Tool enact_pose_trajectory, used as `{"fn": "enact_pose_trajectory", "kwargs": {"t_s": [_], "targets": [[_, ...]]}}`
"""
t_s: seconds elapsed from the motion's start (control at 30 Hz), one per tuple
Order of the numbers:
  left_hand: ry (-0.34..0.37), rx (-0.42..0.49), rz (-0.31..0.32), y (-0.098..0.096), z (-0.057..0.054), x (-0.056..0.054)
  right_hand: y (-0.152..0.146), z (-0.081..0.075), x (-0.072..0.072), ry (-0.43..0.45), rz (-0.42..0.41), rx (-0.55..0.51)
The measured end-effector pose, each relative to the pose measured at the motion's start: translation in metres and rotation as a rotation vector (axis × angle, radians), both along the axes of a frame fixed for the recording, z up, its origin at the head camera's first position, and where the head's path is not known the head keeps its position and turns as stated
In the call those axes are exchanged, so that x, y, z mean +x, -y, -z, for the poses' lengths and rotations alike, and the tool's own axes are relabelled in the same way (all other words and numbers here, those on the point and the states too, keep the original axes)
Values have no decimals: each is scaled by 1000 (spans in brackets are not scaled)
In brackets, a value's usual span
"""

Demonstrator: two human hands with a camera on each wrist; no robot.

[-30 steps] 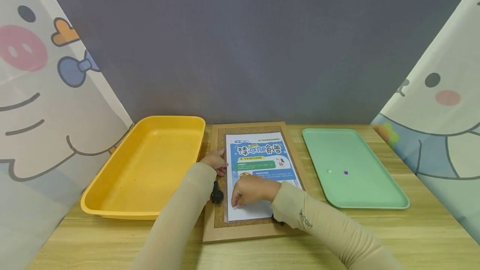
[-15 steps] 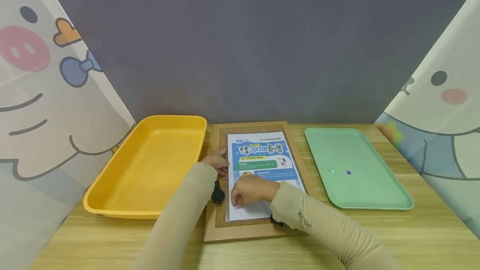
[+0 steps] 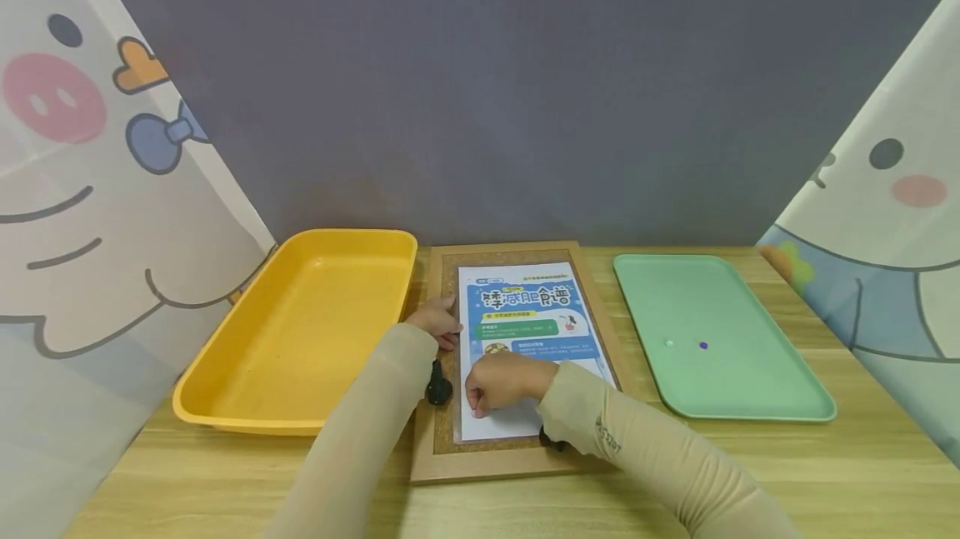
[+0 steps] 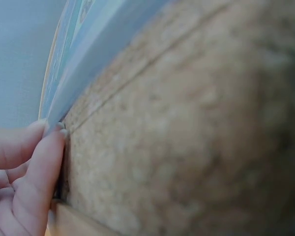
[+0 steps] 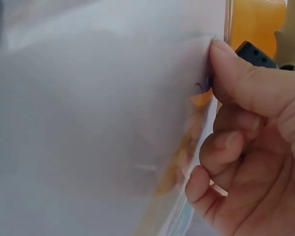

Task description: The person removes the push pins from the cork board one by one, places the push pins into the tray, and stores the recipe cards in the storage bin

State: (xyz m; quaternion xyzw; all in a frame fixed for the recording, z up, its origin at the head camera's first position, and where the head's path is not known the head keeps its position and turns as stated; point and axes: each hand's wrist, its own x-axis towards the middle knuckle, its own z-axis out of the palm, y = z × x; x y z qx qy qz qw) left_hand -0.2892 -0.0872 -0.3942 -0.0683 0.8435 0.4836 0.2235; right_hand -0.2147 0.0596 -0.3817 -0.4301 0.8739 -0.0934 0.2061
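Observation:
A printed poster sheet (image 3: 517, 306) in a clear plastic sleeve lies on the framed cork board (image 3: 448, 431). At its left edge my left hand (image 3: 437, 322) pinches the sheet between thumb and index finger; the left wrist view shows this edge (image 4: 78, 83) lifted off the cork (image 4: 152, 147). My right hand (image 3: 501, 381) is over the lower left part of the poster, fingers curled and thumb tip against the sleeve (image 5: 113, 123). Between its fingertips is a thumbtack, almost wholly hidden; only a small dark bit shows by the thumb (image 5: 228, 56).
Left of the board stands a deep yellow tray (image 3: 225, 389). To the right lies a shallow green tray (image 3: 720, 297) with a purple tack (image 3: 703, 346) and a pale tack (image 3: 669, 343) in it. A grey partition (image 3: 510, 89) rises behind the wooden table (image 3: 255, 489).
The whole scene has slid slightly to the right in the head view. Both hands keep nearly the same places on the poster.

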Motion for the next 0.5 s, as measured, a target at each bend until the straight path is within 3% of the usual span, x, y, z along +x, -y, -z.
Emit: {"fn": "enact_pose_trajectory", "kwargs": {"t_s": [0.2,0.5], "targets": [[7,3,-17,2,0,3,1,2,-3,115,4,-36],[-22,-7,6,-1,-3,5,-3,4,-7,179,44,-76]]}}
